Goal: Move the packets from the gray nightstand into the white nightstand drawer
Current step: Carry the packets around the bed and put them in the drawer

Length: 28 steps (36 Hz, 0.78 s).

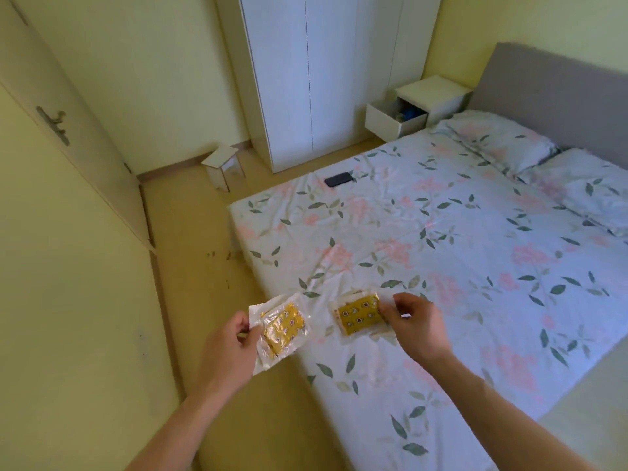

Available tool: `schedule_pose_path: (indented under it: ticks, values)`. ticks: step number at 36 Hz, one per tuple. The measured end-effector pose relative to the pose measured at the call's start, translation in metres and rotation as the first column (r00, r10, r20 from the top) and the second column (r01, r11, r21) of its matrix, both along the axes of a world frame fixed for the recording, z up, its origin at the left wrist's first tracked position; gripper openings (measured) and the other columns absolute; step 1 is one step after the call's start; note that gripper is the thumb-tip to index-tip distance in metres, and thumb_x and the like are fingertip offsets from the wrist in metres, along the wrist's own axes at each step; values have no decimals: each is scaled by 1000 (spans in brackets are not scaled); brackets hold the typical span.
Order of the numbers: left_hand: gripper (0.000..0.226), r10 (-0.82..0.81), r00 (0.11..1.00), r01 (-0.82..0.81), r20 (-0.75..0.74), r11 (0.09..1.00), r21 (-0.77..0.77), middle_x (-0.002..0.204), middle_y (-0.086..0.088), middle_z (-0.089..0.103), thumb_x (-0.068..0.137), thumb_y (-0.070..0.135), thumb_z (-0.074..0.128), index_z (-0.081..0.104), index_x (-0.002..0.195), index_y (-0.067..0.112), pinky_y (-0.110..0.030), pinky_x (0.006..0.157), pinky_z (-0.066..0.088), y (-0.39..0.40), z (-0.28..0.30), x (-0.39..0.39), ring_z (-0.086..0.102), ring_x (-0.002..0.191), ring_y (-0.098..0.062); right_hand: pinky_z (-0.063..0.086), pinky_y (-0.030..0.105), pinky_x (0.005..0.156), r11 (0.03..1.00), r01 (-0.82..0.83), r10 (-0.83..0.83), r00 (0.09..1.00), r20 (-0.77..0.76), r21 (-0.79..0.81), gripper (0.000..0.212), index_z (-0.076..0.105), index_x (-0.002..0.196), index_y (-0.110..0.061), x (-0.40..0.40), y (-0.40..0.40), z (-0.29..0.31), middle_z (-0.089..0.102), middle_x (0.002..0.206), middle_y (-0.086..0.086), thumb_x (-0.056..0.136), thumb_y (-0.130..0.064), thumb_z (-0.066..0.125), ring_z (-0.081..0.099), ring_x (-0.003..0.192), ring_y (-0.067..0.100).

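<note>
My left hand (pixel 232 348) pinches the edge of a clear packet with yellow contents (pixel 282 329), held over the floor beside the bed corner. A second yellow packet (pixel 360 316) is pinched at its right edge by my right hand (pixel 416 326), above the floral sheet. Far across the room, the white nightstand (pixel 433 96) stands by the headboard with its drawer (pixel 384 122) pulled open; something blue shows inside. The gray nightstand is not in view.
A bed with a floral sheet (pixel 441 249) fills the right side, with a black phone (pixel 339 180) near its far edge and pillows (pixel 503 144) at the head. A white wardrobe (pixel 323 79) stands at the back. A small stool (pixel 224 168) sits on the floor, and a door (pixel 68 130) is on the left.
</note>
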<state>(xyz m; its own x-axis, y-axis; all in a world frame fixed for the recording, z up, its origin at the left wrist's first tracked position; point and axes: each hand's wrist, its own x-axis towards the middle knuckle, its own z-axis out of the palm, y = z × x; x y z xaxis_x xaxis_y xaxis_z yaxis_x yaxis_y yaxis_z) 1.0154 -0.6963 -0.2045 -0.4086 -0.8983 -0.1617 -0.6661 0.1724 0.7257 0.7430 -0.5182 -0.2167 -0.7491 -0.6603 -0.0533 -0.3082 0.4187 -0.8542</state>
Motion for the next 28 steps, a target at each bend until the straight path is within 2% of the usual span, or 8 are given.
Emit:
schedule_pose_path:
  ticks: [5, 9, 11, 14, 15, 18, 23, 28]
  values:
    - [21, -71, 997, 71, -25, 997, -20, 79, 21, 69, 97, 34, 60, 56, 78, 27, -37, 50, 47, -51, 8, 5, 61, 58, -14, 49, 25, 57, 999, 51, -51, 999, -18, 0, 14, 71, 78, -38, 23, -34, 12, 70, 72, -11, 91, -41, 69, 64, 65, 13]
    - [25, -132, 988, 134, -78, 991, 18, 75, 8, 69, 98, 33, 60, 53, 76, 23, -33, 52, 42, -85, 12, -10, 60, 62, -24, 54, 37, 61, 994, 114, -114, 993, -37, 2, 16, 71, 76, -33, 25, -55, 19, 70, 71, -10, 90, -41, 69, 64, 64, 16]
    - [26, -174, 981, 176, -83, 984, 20, 75, 8, 69, 98, 34, 59, 53, 76, 22, -33, 53, 43, -103, 15, -20, 61, 62, -23, 52, 34, 58, 989, 149, -149, 988, -50, -6, 16, 71, 75, -33, 22, -67, 23, 70, 70, -9, 90, -39, 69, 63, 61, 17]
    - [26, -231, 968, 235, -100, 972, 27, 77, 6, 70, 99, 34, 59, 54, 77, 22, -32, 51, 42, -137, 18, -36, 59, 58, -19, 43, 18, 51, 981, 193, -195, 979, -62, -32, 18, 69, 73, -38, 16, -89, 29, 68, 66, -12, 91, -35, 70, 59, 54, 8]
    - [26, -243, 964, 247, -105, 969, 27, 77, 5, 70, 98, 34, 59, 53, 77, 22, -31, 51, 41, -150, 18, -41, 59, 57, -20, 43, 17, 51, 978, 207, -209, 976, -60, -31, 19, 69, 73, -38, 13, -98, 29, 68, 66, -13, 91, -34, 70, 59, 55, 6]
    - [26, -254, 958, 258, -129, 966, 13, 76, 1, 68, 98, 32, 61, 52, 78, 19, -32, 52, 40, -194, 19, -60, 53, 54, -15, 50, 27, 57, 970, 242, -241, 969, -58, 2, 16, 71, 76, -32, -2, -132, 26, 70, 71, -11, 90, -38, 70, 64, 61, 10]
    - [23, -235, 959, 239, -157, 971, 4, 79, 3, 69, 98, 31, 61, 55, 82, 16, -31, 55, 43, -273, 25, -96, 60, 63, -19, 45, 15, 52, 972, 234, -234, 972, -20, -3, 17, 73, 75, -30, -28, -217, 19, 71, 73, -13, 91, -33, 71, 65, 63, 9]
    - [26, -179, 964, 185, -195, 983, 17, 70, -1, 65, 98, 29, 62, 55, 76, 16, -30, 54, 37, -364, 35, -112, 45, 50, -7, 48, 12, 54, 984, 180, -180, 983, 31, -14, 20, 73, 71, -32, -57, -323, 23, 72, 70, -17, 91, -32, 72, 66, 64, 1]
